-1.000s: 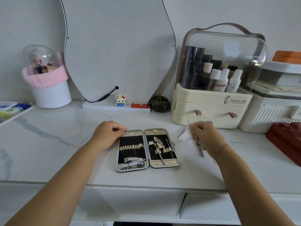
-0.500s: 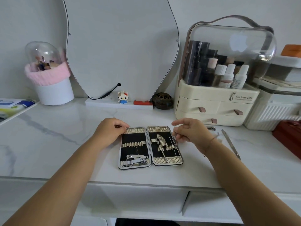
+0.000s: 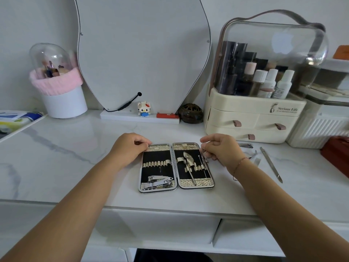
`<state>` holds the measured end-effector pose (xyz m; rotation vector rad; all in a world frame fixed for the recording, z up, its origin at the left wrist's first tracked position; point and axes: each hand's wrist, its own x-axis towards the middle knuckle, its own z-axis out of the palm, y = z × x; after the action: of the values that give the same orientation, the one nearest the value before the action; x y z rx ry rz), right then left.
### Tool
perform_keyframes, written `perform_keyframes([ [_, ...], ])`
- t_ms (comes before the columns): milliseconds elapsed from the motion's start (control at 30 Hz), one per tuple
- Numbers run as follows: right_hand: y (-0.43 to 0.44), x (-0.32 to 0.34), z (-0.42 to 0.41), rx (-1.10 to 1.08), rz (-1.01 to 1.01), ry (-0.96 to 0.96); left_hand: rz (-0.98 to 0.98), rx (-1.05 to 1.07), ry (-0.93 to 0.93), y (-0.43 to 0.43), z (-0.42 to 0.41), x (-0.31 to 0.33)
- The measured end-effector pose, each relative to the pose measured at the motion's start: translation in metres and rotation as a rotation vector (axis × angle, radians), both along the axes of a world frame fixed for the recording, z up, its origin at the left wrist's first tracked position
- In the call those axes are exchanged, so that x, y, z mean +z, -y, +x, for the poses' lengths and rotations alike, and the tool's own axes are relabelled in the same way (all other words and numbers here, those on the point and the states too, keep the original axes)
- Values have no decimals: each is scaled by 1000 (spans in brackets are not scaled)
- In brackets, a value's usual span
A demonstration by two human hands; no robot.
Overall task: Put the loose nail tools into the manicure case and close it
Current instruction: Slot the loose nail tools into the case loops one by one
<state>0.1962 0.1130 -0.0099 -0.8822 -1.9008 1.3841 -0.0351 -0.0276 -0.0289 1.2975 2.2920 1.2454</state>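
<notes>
The manicure case (image 3: 158,156) lies open and flat on the marble counter, with black lining and gold trim. Nail clippers (image 3: 159,182) sit in its left half; a leaf-shaped tool (image 3: 188,159) and thin picks sit in the loops of its right half. My left hand (image 3: 128,146) grips the case's top left corner. My right hand (image 3: 221,150) pinches a thin metal tool (image 3: 205,158) against the right half's outer edge. Loose on the counter to the right lie a small clipper (image 3: 245,145), a long flat tool (image 3: 271,164) and small tweezers (image 3: 255,159), partly hidden by my wrist.
A cream cosmetics organiser (image 3: 255,118) with a clear dome stands behind the loose tools. A dark red box (image 3: 336,156) sits at the far right. A curved mirror (image 3: 143,53), a dark round ornament (image 3: 190,112) and a white pot with a pink band (image 3: 62,95) line the back.
My right hand picked a thin tool from the counter on the right and carried it left to the case's right half. My left hand stayed on the case corner.
</notes>
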Motion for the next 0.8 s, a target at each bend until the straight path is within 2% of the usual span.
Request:
perform_keyframes([
  [567, 8, 4, 0, 18, 23, 35, -1, -8, -5, 0, 2, 1],
  [800, 4, -2, 0, 40, 168, 166, -4, 5, -1, 0, 2, 1],
])
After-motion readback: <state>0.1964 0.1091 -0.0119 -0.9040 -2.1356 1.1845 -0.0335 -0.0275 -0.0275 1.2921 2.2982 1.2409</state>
